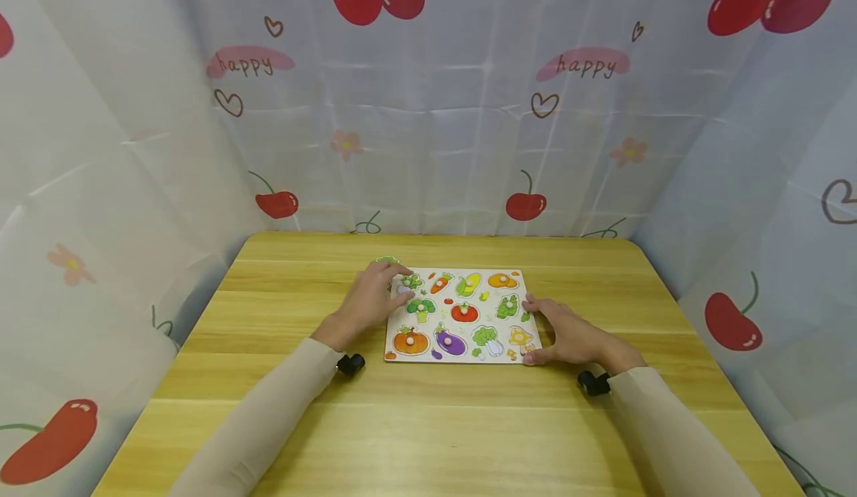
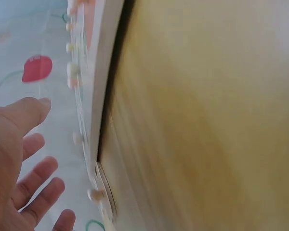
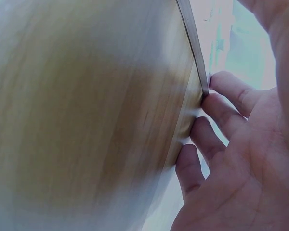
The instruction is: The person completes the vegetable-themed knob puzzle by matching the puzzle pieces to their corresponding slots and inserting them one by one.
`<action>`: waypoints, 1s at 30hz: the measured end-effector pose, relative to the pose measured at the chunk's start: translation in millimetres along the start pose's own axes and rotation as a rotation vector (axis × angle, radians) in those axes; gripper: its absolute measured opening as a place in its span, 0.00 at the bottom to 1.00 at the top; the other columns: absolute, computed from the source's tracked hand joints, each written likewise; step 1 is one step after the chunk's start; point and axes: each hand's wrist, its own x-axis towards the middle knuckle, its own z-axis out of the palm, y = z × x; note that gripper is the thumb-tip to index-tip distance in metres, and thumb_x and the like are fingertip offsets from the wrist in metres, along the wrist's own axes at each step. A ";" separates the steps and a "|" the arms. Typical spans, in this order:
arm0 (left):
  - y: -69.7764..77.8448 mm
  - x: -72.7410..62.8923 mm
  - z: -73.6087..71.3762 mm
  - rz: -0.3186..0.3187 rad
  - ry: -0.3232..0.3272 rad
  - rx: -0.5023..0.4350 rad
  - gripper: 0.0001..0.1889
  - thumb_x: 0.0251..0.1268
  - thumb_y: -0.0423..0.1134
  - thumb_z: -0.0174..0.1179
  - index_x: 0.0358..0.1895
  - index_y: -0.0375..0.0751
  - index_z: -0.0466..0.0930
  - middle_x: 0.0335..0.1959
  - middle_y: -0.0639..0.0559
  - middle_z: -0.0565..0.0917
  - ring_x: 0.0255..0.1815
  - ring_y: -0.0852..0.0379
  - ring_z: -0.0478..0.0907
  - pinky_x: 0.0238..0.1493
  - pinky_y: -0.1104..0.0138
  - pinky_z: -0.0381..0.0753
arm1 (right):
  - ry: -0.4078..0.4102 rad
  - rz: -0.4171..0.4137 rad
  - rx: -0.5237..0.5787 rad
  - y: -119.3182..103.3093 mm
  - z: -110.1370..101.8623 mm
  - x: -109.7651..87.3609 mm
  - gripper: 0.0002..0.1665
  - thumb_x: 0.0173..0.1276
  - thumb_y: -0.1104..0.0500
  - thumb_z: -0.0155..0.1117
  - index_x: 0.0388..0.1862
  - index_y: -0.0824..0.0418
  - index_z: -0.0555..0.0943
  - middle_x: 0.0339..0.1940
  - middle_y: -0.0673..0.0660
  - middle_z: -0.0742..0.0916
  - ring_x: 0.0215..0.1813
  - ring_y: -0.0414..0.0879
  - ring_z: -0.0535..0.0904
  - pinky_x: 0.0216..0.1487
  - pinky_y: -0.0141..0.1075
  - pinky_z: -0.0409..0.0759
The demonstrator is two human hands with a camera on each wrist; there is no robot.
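Observation:
A white wooden knob puzzle board [image 1: 435,357] with vegetable pieces lies flat on the table. My left hand [image 1: 367,296] hovers over its left edge near the top corner, fingers spread and relaxed. In the left wrist view, the fingers [image 2: 45,195] are apart from the knobs and grip nothing. Beyond this hand, a green-topped piece [image 1: 386,260] lies off the board, partly hidden. My right hand [image 1: 572,335] is at the board's right edge, with its thumb by the lower corner. In the right wrist view, its extended fingertips [image 3: 214,103] touch the board's edge.
The wooden table [image 1: 442,437] has rounded far corners. A white curtain [image 1: 428,125] with cherry prints hangs behind it and along both sides. Small black devices [image 1: 351,364] are worn at both wrists.

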 end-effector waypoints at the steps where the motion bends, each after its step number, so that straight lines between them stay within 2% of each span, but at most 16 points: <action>1: -2.4 1.7 -0.6 -0.015 0.007 -0.002 0.25 0.81 0.50 0.78 0.73 0.46 0.89 0.74 0.43 0.87 0.76 0.38 0.82 0.78 0.38 0.81 | 0.000 0.000 0.000 0.0 -0.1 0.1 0.68 0.65 0.36 0.92 0.90 0.67 0.68 0.98 0.69 0.64 0.94 0.77 0.60 0.91 0.77 0.61; 9: -25.3 18.3 -3.7 -0.143 -0.022 0.008 0.33 0.81 0.54 0.77 0.82 0.48 0.81 0.80 0.40 0.81 0.84 0.36 0.77 0.81 0.35 0.76 | -0.004 -0.001 0.007 0.4 -0.9 -0.5 0.68 0.65 0.37 0.92 0.91 0.68 0.67 0.98 0.70 0.64 0.94 0.77 0.59 0.92 0.77 0.60; 15: -39.0 28.8 -6.6 -0.210 -0.054 0.001 0.32 0.82 0.51 0.76 0.82 0.47 0.82 0.79 0.38 0.81 0.82 0.34 0.78 0.83 0.33 0.75 | -0.006 -0.005 0.015 -0.2 -0.1 -0.6 0.68 0.65 0.38 0.93 0.90 0.68 0.67 0.98 0.70 0.63 0.94 0.78 0.60 0.91 0.77 0.60; 19: -44.4 33.2 -6.7 -0.227 -0.059 0.011 0.26 0.86 0.50 0.73 0.78 0.45 0.86 0.76 0.37 0.84 0.80 0.34 0.80 0.82 0.32 0.76 | -0.005 -0.001 0.009 -0.3 0.1 -0.9 0.68 0.65 0.36 0.92 0.90 0.68 0.67 0.98 0.70 0.63 0.94 0.77 0.60 0.92 0.77 0.60; 24: -46.2 35.8 -7.6 -0.244 -0.040 0.007 0.17 0.87 0.45 0.72 0.68 0.42 0.92 0.71 0.38 0.87 0.76 0.34 0.82 0.80 0.33 0.77 | 0.005 -0.010 0.000 0.6 0.4 -0.1 0.68 0.65 0.36 0.92 0.90 0.68 0.68 0.97 0.70 0.65 0.94 0.77 0.61 0.91 0.77 0.61; 30: -48.1 36.7 -6.8 -0.247 -0.011 0.019 0.09 0.87 0.40 0.71 0.59 0.42 0.95 0.62 0.40 0.90 0.66 0.36 0.86 0.76 0.35 0.80 | 0.001 -0.001 0.005 -0.1 0.1 -0.1 0.68 0.65 0.36 0.92 0.90 0.68 0.68 0.97 0.70 0.64 0.93 0.77 0.61 0.91 0.76 0.61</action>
